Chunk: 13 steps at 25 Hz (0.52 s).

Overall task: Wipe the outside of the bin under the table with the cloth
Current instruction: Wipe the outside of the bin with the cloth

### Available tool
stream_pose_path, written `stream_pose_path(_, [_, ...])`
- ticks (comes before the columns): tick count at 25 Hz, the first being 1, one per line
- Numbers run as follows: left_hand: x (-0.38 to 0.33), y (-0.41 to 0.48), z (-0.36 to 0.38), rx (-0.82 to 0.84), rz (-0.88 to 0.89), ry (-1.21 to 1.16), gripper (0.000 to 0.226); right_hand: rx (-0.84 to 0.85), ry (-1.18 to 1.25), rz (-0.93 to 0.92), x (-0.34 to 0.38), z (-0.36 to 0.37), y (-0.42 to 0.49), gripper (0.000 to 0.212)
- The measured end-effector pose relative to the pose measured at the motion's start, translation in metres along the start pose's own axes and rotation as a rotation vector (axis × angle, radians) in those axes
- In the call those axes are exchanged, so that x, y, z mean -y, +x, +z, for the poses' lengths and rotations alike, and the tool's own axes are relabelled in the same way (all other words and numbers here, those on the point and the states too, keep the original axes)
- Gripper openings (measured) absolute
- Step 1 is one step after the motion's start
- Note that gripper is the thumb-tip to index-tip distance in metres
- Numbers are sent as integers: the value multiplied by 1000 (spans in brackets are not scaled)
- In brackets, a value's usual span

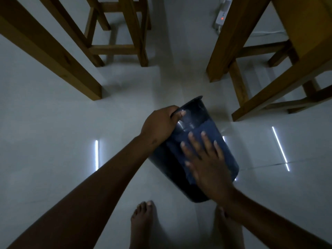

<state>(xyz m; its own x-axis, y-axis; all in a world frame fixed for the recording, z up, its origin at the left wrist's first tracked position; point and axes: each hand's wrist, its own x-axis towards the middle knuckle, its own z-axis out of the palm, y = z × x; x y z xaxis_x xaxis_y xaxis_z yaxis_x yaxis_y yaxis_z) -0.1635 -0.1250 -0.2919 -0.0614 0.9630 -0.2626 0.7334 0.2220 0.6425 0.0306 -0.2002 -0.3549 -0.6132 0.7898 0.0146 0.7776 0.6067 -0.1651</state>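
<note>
A dark blue plastic bin (172, 169) is tipped over above the pale floor, its open mouth pointing away from me. My left hand (159, 124) grips the bin's rim, with the thumb inside the mouth. A blue cloth (206, 130) lies spread over the bin's upper side. My right hand (206, 162) presses flat on the cloth, fingers spread. The cloth's colour is close to the bin's, so its edges are hard to make out.
Wooden table legs (59, 56) stand at the left and a wooden frame (231, 42) at the right. A wooden stool (122, 33) stands behind. A power strip (221, 17) with a lit red switch lies on the floor. My bare feet (143, 223) are below the bin.
</note>
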Motion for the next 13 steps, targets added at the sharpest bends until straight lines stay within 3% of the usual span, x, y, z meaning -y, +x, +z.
stream_pose_path(3, [-2,0,2,-10,-11,-6,36,24,161,263,-9,-11,0,63])
stream_pose_path(8, [3,-3,0,9,-3,4,35,80,20,44,16,2,-17,57])
stream_pose_path(10, [0,1,0,10,1,8,35,70,29,84,-9,-3,8,53])
stream_pose_path(13, [5,-5,6,-36,-31,55,38,40,182,294,-24,-9,0,53])
